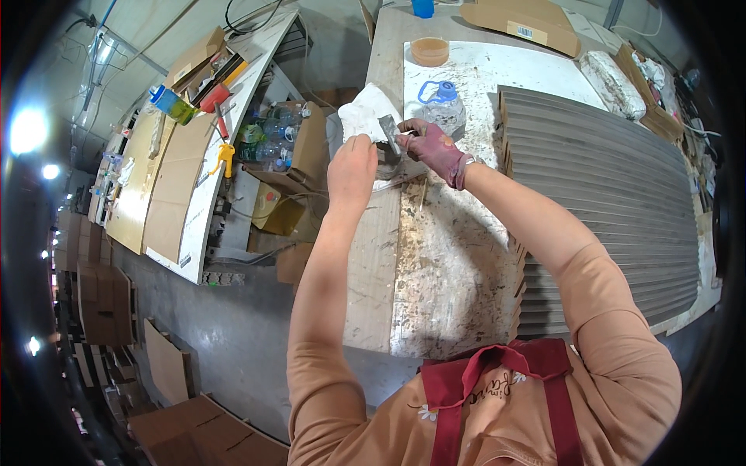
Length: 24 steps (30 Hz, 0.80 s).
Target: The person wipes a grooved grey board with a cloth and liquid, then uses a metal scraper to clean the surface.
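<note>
My bare left hand (353, 171) is closed, its fingertips at the edge of a small grey flat piece (388, 127). On the piece's other side, my right hand (437, 152), in a stained purple glove, pinches it with the fingers bent. Whatever else the fingertips hold is too small to tell. Just beyond my left hand lies a white cloth (364, 107) at the table's left edge. A dark grey object (388, 165) shows partly below the fingers; its kind is unclear. Close behind the glove stands a clear plastic jug (445, 115) with a blue cap and handle.
A large stack of grey ribbed strips (598, 194) covers the table's right side. Farther back are a round orange-brown tub (430, 52) and a cardboard piece (522, 23). To the left, a box of plastic bottles (299, 144) sits beside another table (175, 225) holding tools.
</note>
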Motion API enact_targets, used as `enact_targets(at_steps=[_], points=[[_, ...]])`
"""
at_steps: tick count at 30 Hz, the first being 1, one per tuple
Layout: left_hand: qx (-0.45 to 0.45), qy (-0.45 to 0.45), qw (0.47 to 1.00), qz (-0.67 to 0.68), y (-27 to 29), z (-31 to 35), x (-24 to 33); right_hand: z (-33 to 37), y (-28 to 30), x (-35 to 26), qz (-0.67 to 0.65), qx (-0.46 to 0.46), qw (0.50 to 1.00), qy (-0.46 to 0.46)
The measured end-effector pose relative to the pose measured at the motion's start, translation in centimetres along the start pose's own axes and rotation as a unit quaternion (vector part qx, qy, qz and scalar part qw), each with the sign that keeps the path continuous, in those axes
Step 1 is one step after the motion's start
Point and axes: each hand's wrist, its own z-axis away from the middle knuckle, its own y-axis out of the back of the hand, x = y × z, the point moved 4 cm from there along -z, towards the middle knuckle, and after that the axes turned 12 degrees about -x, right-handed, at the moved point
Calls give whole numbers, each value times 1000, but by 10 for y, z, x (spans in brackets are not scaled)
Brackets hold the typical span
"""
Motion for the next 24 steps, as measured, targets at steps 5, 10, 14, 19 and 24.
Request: enact_targets(at_steps=[5,10,14,19,24], points=[[-7,1,1000,19,-2,-2,6,-2,-11,-5,94,29,994,55],[-32,-27,999,11,-5,1,17,-20,-13,-12,-12,37,997,59],[6,0,1000,-15,4,5,4,-11,-5,-13,-222,-29,973,52],[2,23,999,-35,16,11,1,15,2,-6,-339,-114,933,28],[4,-38,998,-49,7,-9,25,9,15,26,197,10,941,275]])
